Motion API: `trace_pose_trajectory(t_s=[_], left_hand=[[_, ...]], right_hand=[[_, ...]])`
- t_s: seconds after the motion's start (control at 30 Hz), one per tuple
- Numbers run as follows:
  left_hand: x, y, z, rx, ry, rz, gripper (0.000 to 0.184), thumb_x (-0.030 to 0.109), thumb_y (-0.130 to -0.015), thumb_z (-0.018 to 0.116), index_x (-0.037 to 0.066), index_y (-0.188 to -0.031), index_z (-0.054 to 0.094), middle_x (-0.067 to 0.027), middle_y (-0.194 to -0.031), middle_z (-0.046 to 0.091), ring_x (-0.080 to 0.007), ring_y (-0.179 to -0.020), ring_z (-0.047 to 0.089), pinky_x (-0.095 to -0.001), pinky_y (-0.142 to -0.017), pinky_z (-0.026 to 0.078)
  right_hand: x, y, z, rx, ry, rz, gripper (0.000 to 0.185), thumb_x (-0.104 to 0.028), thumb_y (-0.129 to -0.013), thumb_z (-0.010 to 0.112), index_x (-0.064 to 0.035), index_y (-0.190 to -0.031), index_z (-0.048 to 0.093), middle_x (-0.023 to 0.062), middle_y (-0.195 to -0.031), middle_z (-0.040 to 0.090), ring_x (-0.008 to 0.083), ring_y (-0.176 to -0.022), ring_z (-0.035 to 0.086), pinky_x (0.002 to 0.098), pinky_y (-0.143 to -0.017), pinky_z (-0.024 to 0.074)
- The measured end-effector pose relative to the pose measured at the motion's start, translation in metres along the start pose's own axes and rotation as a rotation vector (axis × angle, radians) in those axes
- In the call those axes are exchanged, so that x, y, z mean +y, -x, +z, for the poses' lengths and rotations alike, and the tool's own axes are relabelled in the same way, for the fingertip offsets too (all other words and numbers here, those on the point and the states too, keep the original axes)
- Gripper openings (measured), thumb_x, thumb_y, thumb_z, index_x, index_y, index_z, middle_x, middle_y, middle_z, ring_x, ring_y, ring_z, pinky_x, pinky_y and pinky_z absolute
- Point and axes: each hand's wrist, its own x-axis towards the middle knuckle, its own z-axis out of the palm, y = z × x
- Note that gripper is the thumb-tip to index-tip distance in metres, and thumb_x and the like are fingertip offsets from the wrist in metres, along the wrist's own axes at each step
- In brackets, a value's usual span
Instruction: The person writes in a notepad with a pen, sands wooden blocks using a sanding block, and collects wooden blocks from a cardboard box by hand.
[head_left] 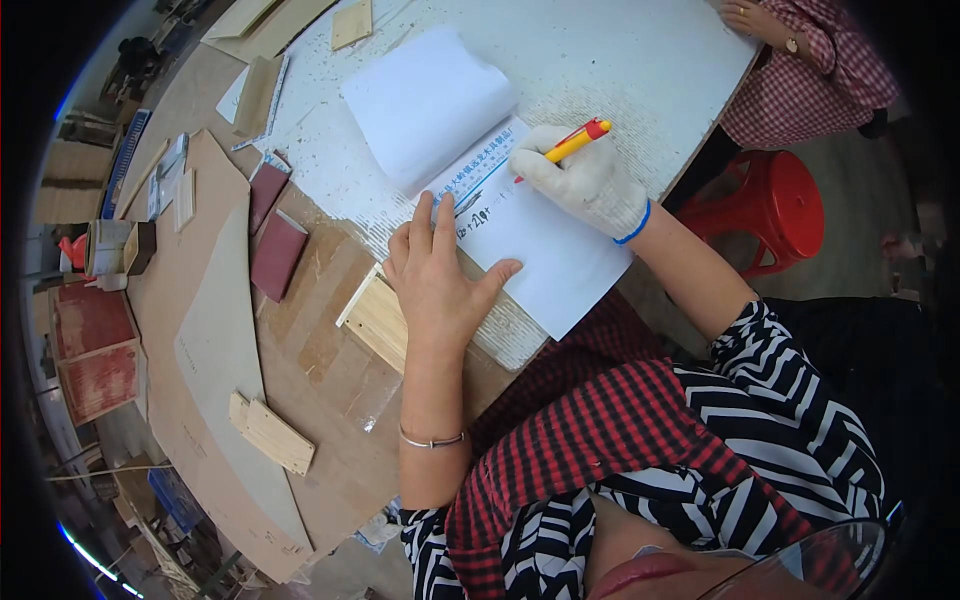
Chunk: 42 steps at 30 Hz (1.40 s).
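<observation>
The white paper pad (pixel 565 265) lay on the bench (pixel 640 60), sheets folded back above blue print and dark handwriting, under the spread left hand (pixel 440 285), while the yellow-and-red pen (pixel 580 140) slanted in the gloved right hand (pixel 585 182), tip toward the page.

1 pen (pixel 580 140), 1 stool (pixel 797 205)

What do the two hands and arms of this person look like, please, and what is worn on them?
The left hand has no glove; a thin, silver-coloured bracelet circles that forearm. The right hand wears a whitish glove with a blue edge at the wrist. Both sleeves have a black-and-white zigzag pattern and leave the forearms uncovered.
</observation>
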Motion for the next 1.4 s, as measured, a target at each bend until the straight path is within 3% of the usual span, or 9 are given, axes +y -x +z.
trace_pose_trajectory(t_s=[0.17,0.7,0.8,0.93,1.1,1.2,1.33,1.4], left_hand=[[0.001,0.0,0.0,-0.011,-0.002,-0.011,0.093,0.046,-0.058,0.086,0.003,-0.133,0.053,-0.0195,-0.14,0.048,-0.0376,-0.12,0.046,-0.0485,-0.101,0.036],[-0.001,0.0,0.0,-0.004,0.0,-0.002,0.093,0.048,-0.059,0.085,0.003,-0.133,0.053,-0.02,-0.139,0.049,-0.0388,-0.119,0.047,-0.0491,-0.101,0.036],[0.0,0.0,0.0,-0.001,0.0,0.004,0.093,0.048,-0.059,0.085,0.003,-0.133,0.053,-0.0199,-0.139,0.049,-0.0385,-0.119,0.047,-0.049,-0.101,0.036],[0.0,-0.001,-0.001,0.002,-0.001,0.006,0.093,0.048,-0.059,0.085,0.003,-0.133,0.053,-0.0199,-0.139,0.05,-0.0382,-0.119,0.047,-0.0488,-0.101,0.036],[0.002,-0.001,-0.003,0.006,0.01,0.01,0.091,0.047,-0.06,0.085,0.003,-0.133,0.053,-0.02,-0.138,0.05,-0.0381,-0.118,0.047,-0.0486,-0.101,0.036],[0.001,-0.001,-0.004,0.025,0.031,0.02,0.089,0.045,-0.061,0.085,0.003,-0.132,0.053,-0.02,-0.137,0.051,-0.0381,-0.118,0.047,-0.0486,-0.101,0.036],[0.004,0.0,-0.007,0.055,0.061,0.044,0.084,0.042,-0.063,0.084,0.003,-0.132,0.055,-0.02,-0.136,0.052,-0.0381,-0.118,0.048,-0.0486,-0.1,0.037],[0.006,-0.001,-0.011,0.082,0.043,0.052,0.08,0.039,-0.066,0.083,0.003,-0.131,0.056,-0.0199,-0.135,0.053,-0.038,-0.117,0.048,-0.0482,-0.1,0.038]], right_hand=[[0.005,0.001,0.004,0.019,-0.099,0.094,0.016,-0.015,-0.09,0.059,-0.0028,-0.085,0.067,0.0045,-0.073,0.063,0.0125,-0.065,0.059,0.0273,-0.062,0.048],[0.009,0.0,0.003,-0.044,0.021,0.137,0.017,-0.017,-0.092,0.058,-0.0037,-0.088,0.068,0.0027,-0.076,0.065,0.0085,-0.068,0.061,0.0253,-0.062,0.0491],[0.005,0.0,-0.001,0.041,-0.368,0.28,0.018,-0.017,-0.093,0.058,-0.0038,-0.089,0.068,0.001,-0.079,0.066,0.0078,-0.067,0.061,0.0238,-0.061,0.0489],[-0.004,0.001,-0.009,0.142,-0.541,0.34,0.017,-0.018,-0.093,0.058,-0.0039,-0.09,0.068,-0.001,-0.081,0.067,0.0062,-0.066,0.06,0.0219,-0.06,0.0483],[0.004,0.004,-0.019,0.192,-0.488,0.325,0.015,-0.017,-0.093,0.059,-0.0043,-0.092,0.067,0.0032,-0.079,0.066,0.0089,-0.064,0.06,0.0238,-0.06,0.0486],[0.004,-0.001,-0.043,0.041,0.211,0.293,0.024,-0.025,-0.092,0.057,-0.0052,-0.099,0.068,0.0117,-0.084,0.068,0.0191,-0.07,0.065,0.0314,-0.065,0.0514],[0.022,-0.03,-0.055,-0.114,0.576,0.258,0.036,-0.037,-0.091,0.055,-0.0077,-0.108,0.067,0.0172,-0.092,0.067,0.0296,-0.085,0.067,0.0398,-0.077,0.0514],[0.03,-0.047,-0.055,-0.149,0.608,0.303,0.039,-0.04,-0.09,0.054,-0.0089,-0.11,0.066,0.0164,-0.096,0.068,0.0308,-0.089,0.066,0.0413,-0.08,0.0507]])
